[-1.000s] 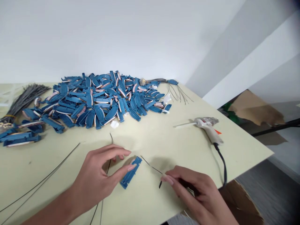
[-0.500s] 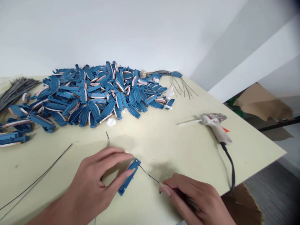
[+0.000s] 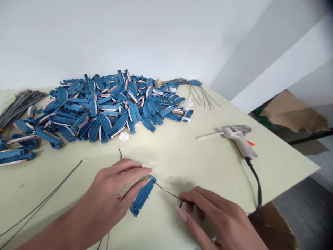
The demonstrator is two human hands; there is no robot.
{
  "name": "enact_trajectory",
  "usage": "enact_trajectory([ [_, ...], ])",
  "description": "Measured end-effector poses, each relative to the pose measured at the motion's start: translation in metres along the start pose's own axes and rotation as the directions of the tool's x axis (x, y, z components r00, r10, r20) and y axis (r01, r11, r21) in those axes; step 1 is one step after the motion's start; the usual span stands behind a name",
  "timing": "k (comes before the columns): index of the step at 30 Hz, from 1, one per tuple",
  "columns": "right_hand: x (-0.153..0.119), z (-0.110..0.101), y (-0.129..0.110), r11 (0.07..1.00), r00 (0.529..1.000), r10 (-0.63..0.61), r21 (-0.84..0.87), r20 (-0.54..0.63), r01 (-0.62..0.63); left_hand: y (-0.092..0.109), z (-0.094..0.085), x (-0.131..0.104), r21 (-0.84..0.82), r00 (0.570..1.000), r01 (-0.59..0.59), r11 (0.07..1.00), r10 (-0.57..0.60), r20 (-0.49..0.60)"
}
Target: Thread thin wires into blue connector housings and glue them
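**A thin wire met a small blue clip near the surface's front edge**

In the head view, our left hand [image 3: 114, 194] lay over the blue clip [image 3: 142, 197], thumb and forefinger closed narrowly on its upper end and pinning it flat on the surface [image 3: 182, 152]. Our right hand [image 3: 215, 218] sat at about 4 o'clock from the clip, fingers curled around a black wire [image 3: 166, 190] whose far tip touched the clip's top corner.

We judged the clip light, stiff moulded plastic, fairly slick, best gripped across its narrow sides. The wire looked springy and hair-thin, easy to bend or lose, so it wanted pinching close to its tip.

The surface was pale yellow-green, matte and flat. At 11 o'clock lay a big heap of blue clips [image 3: 109, 104], with a bundle of grey wires [image 3: 18, 104] further left. At 2 o'clock rested a glue gun [image 3: 238, 137], its cord [image 3: 256, 187] running over the edge. Two loose wires [image 3: 44, 201] crossed at 9 o'clock. White walls stood behind; cardboard [image 3: 293, 113] lay beyond the right edge.
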State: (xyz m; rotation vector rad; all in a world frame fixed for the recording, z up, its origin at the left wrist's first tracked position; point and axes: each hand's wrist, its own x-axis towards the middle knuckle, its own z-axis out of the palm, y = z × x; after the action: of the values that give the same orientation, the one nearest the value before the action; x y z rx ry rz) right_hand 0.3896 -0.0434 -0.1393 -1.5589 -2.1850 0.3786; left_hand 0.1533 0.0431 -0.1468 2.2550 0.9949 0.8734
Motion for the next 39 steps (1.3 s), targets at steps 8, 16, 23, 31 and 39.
enact_trajectory([
  [8, 0.015, 0.01, -0.018, 0.991, 0.979, -0.087, -0.114, -0.183, 0.067, -0.004, 0.009, 0.0, -0.028, 0.998, -0.048, 0.998, 0.049, 0.049],
  [16, 0.027, 0.031, -0.02, 0.999, 0.983, -0.048, -0.003, -0.176, 0.048, -0.008, 0.011, -0.002, -0.023, 0.994, -0.08, 0.996, 0.082, 0.069],
  [23, 0.028, 0.033, -0.02, 0.998, 0.983, -0.068, 0.003, -0.172, 0.069, -0.007, 0.012, -0.006, 0.0, 0.991, -0.105, 0.994, 0.105, 0.079],
  [31, 0.034, 0.031, -0.022, 0.997, 0.98, -0.019, 0.068, -0.196, 0.033, -0.001, 0.011, -0.002, 0.011, 0.996, -0.076, 0.997, 0.075, 0.054],
  [39, 0.047, 0.018, -0.022, 0.984, 0.978, -0.177, 0.009, -0.11, 0.179, 0.006, 0.009, -0.005, -0.007, 0.997, -0.016, 1.0, 0.017, 0.069],
])
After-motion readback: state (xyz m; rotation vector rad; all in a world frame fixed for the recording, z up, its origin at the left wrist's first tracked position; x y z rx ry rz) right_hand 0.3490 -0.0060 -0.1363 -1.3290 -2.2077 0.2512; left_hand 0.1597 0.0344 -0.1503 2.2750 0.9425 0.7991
